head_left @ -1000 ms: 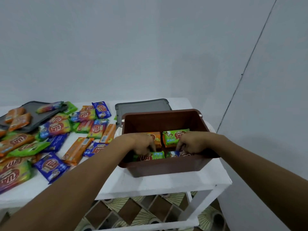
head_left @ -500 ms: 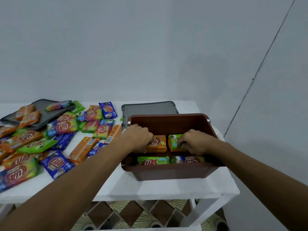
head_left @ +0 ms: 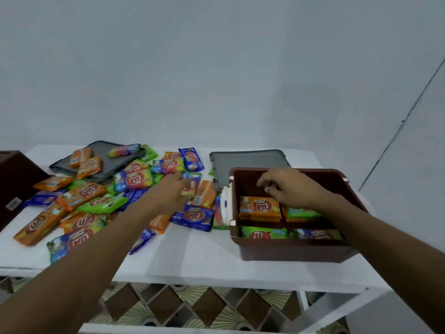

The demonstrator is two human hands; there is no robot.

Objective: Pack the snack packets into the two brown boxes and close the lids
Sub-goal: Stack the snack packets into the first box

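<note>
A brown box [head_left: 293, 251] stands at the right of the white table [head_left: 202, 256], lid off, with several orange and green snack packets [head_left: 260, 208] packed inside. My right hand [head_left: 289, 186] hovers inside the box above them, fingers loosely curled, holding nothing. My left hand [head_left: 171, 194] reaches over the loose pile of snack packets [head_left: 96, 201] spread on the table's left half, fingers touching a packet [head_left: 192, 186]; no grip is visible. A second brown box [head_left: 14, 179] shows at the far left edge.
Two grey lids lie at the back: one lid [head_left: 245, 162] behind the right box, the other lid [head_left: 103, 162] under some packets on the left. A white wall rises right behind the table. Patterned floor tiles [head_left: 183, 307] show below the table's front edge.
My left hand has left the box and moved left onto the loose packets. My right hand has lifted off the packed packets. The view has shifted left, showing the second box.
</note>
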